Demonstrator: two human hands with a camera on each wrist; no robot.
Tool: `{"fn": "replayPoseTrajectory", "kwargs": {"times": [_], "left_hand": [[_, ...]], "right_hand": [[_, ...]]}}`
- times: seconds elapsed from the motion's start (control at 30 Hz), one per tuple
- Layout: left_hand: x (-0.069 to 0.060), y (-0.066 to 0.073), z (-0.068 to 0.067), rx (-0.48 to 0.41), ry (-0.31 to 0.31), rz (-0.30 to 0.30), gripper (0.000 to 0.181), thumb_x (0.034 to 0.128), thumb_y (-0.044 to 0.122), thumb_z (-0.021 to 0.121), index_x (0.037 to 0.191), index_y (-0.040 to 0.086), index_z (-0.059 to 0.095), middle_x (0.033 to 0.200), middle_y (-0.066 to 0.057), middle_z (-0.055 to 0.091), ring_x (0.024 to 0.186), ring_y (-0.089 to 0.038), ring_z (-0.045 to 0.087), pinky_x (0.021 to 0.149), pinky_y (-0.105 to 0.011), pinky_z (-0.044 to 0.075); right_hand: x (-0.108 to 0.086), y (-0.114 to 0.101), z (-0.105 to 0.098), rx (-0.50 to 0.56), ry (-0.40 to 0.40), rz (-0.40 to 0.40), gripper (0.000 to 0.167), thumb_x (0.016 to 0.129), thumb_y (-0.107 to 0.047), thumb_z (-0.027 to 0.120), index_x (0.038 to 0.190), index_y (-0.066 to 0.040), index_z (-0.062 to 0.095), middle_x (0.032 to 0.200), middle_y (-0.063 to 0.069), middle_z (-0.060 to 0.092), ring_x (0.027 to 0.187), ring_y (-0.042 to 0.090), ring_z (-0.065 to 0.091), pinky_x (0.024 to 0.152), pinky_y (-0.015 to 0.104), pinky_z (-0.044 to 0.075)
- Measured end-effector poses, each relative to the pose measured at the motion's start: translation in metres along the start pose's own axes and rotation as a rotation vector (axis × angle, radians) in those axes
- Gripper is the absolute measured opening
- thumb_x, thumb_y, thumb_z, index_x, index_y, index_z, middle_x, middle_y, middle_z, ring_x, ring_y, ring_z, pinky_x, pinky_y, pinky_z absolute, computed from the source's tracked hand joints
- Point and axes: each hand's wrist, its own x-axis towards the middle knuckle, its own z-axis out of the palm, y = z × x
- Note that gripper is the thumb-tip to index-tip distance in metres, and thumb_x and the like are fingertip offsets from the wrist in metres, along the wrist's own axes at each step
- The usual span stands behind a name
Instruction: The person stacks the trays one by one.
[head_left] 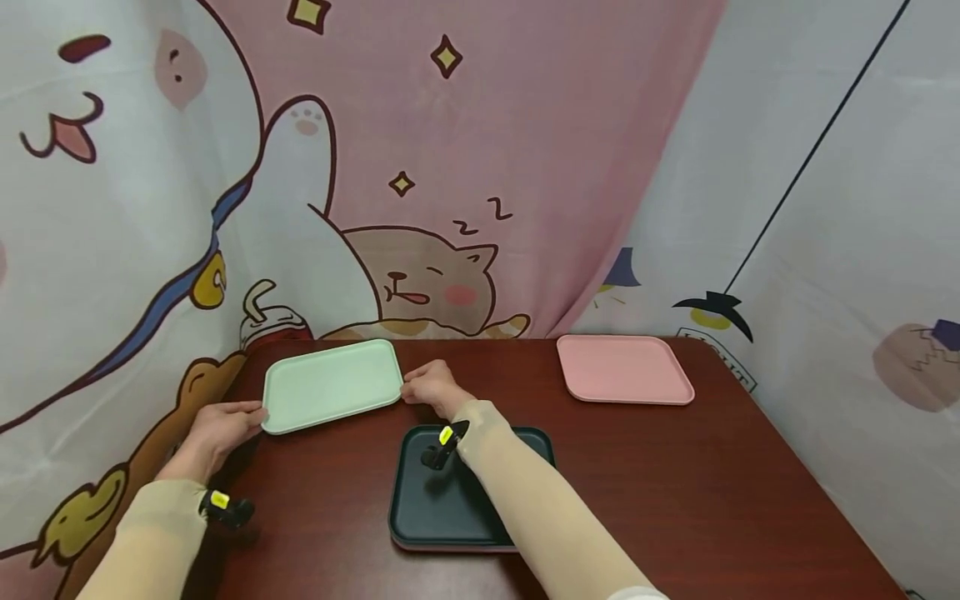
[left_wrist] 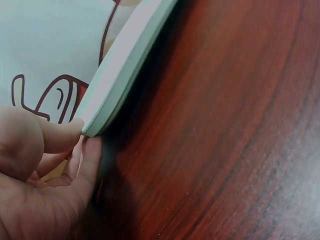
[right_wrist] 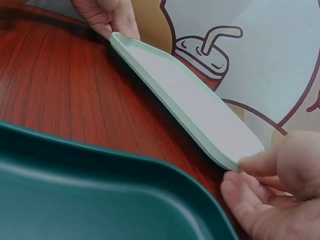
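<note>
A light green rectangular tray [head_left: 333,386] is at the back left of the table, slightly askew. My left hand [head_left: 221,433] pinches its left end between thumb and fingers; the left wrist view shows the thumb above the rim of the tray [left_wrist: 117,75] and fingertips below. At the opposite end my right hand [head_left: 435,388] pinches the rim, as the right wrist view shows with the tray [right_wrist: 195,105] between both hands. A dark shadow lies beneath the tray's edge. Under my right forearm sits a dark green tray [head_left: 442,500], apparently stacked on another with a pinkish edge.
A pink tray [head_left: 626,369] lies at the back right of the brown wooden table [head_left: 720,500]. Behind the table hangs a cloth [head_left: 555,125] printed with cartoon animals, close to the far edge and the left side.
</note>
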Motion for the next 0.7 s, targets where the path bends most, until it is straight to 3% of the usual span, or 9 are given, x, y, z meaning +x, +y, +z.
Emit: {"fn": "replayPoseTrajectory", "kwargs": {"times": [0.13, 0.3, 0.53, 0.7], "left_hand": [[-0.005, 0.005, 0.0, -0.031, -0.01, 0.02, 0.059, 0.1106, 0.021, 0.059, 0.153, -0.016, 0.04, 0.156, -0.036, 0.04, 0.107, -0.012, 0.066, 0.105, -0.041, 0.055], [-0.013, 0.011, 0.001, -0.102, -0.031, 0.067, 0.058, 0.1107, 0.014, 0.057, 0.153, -0.02, 0.036, 0.156, -0.038, 0.037, 0.096, 0.002, 0.063, 0.09, -0.025, 0.06], [-0.027, 0.023, 0.004, -0.154, -0.087, 0.144, 0.058, 0.1103, 0.012, 0.058, 0.152, -0.021, 0.035, 0.157, -0.039, 0.034, 0.097, 0.005, 0.062, 0.102, -0.031, 0.056], [-0.042, 0.033, 0.008, -0.162, -0.121, 0.171, 0.061, 0.1102, 0.017, 0.06, 0.154, -0.018, 0.036, 0.157, -0.035, 0.036, 0.101, 0.004, 0.063, 0.102, -0.029, 0.056]], "right_hand": [[-0.003, -0.004, -0.009, 0.048, -0.104, 0.002, 0.032, 0.092, 0.011, 0.073, 0.123, 0.014, 0.067, 0.099, 0.019, 0.069, 0.088, 0.027, 0.074, 0.085, 0.039, 0.065], [-0.009, -0.009, -0.021, 0.071, -0.166, -0.01, 0.032, 0.091, 0.009, 0.073, 0.123, 0.014, 0.067, 0.092, 0.019, 0.072, 0.083, 0.027, 0.073, 0.082, 0.04, 0.066], [-0.023, -0.012, -0.042, 0.104, -0.205, -0.04, 0.02, 0.098, 0.002, 0.071, 0.114, 0.013, 0.071, 0.092, 0.018, 0.073, 0.082, 0.027, 0.074, 0.088, 0.047, 0.064], [-0.036, -0.011, -0.056, 0.123, -0.218, -0.055, 0.02, 0.1, -0.003, 0.072, 0.113, 0.013, 0.073, 0.095, 0.019, 0.075, 0.083, 0.027, 0.076, 0.085, 0.045, 0.065]]}}
